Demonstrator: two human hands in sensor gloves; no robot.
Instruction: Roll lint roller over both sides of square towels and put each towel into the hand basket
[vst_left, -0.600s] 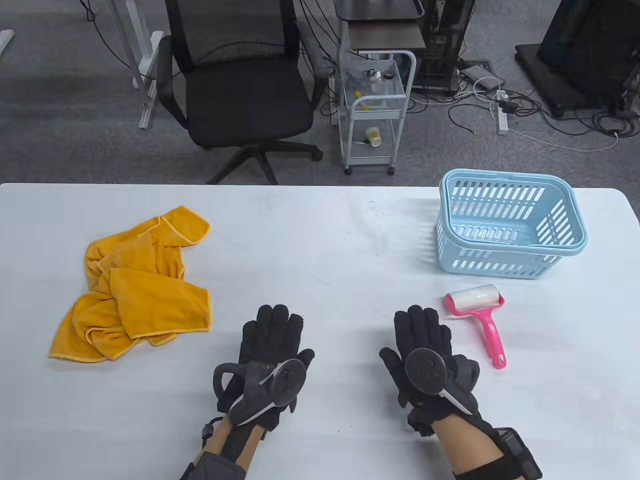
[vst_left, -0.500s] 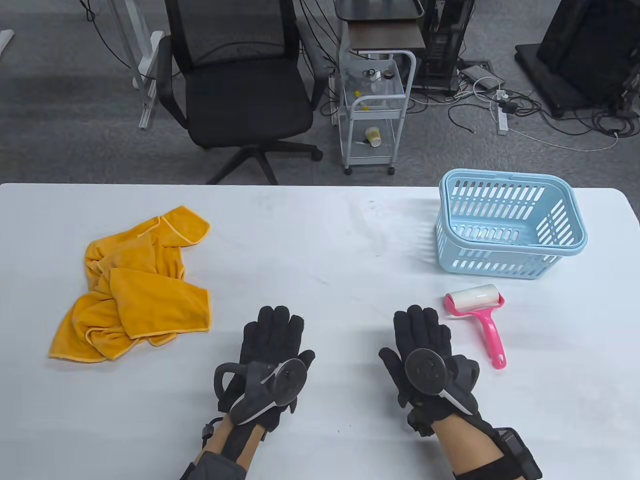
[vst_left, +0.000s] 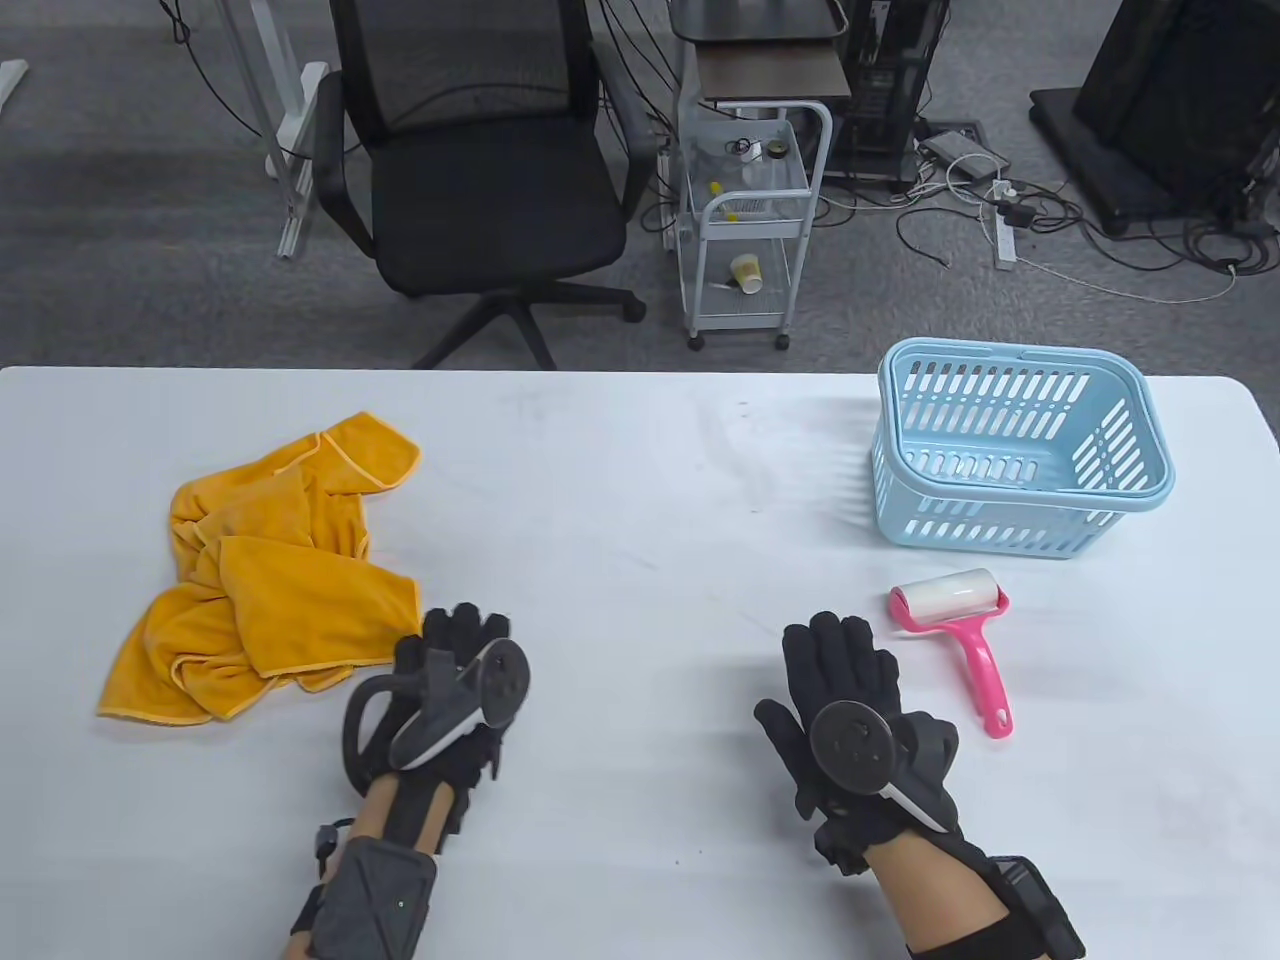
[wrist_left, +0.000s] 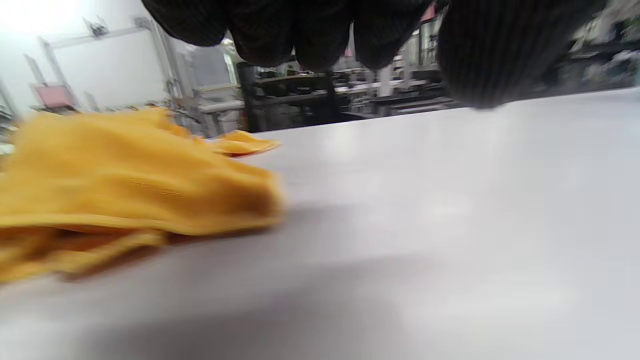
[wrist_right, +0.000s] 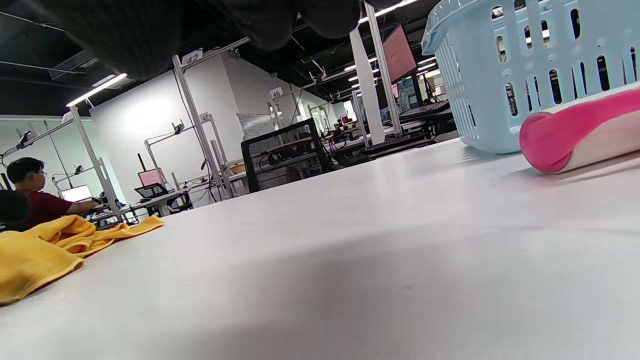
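Crumpled orange towels (vst_left: 265, 575) lie in a heap on the left of the white table (vst_left: 640, 480); the left wrist view shows them close, the towels (wrist_left: 125, 190) slightly blurred. My left hand (vst_left: 455, 640) hovers just right of the heap's near corner, fingers relaxed, holding nothing. My right hand (vst_left: 840, 655) rests flat on the table with straight fingers. The pink lint roller (vst_left: 960, 625) lies just right of it, its white roll toward the light blue hand basket (vst_left: 1020, 450). The right wrist view shows the roller (wrist_right: 580, 132) and the basket (wrist_right: 540, 70) beyond it.
A black office chair (vst_left: 480, 170) and a white trolley (vst_left: 750, 220) stand on the floor beyond the table's far edge. A seated person (wrist_right: 30, 192) is visible far off in the right wrist view.
My left hand has moved left and slightly forward, from the table's middle to the edge of the towel heap. The right hand, roller and basket stay put.
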